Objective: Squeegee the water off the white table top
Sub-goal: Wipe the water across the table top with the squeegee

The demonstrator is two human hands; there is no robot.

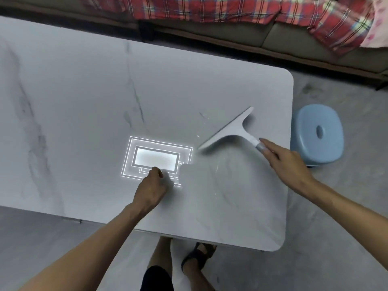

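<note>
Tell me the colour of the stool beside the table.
Light blue. The stool stands on the grey floor right of the table, shown in the head view.

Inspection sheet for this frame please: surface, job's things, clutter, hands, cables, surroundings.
Surface: white marble-look table top, a few water droplets, bright lamp reflection.
Job's things: white squeegee lying on the table near its right edge.
Clutter: nothing seen.
Hands: right hand touching the squeegee handle, fingers extended; left hand curled, resting on the table.
Cables: nothing seen.
Surroundings: blue stool on grey floor, plaid cloth on a sofa.
</note>
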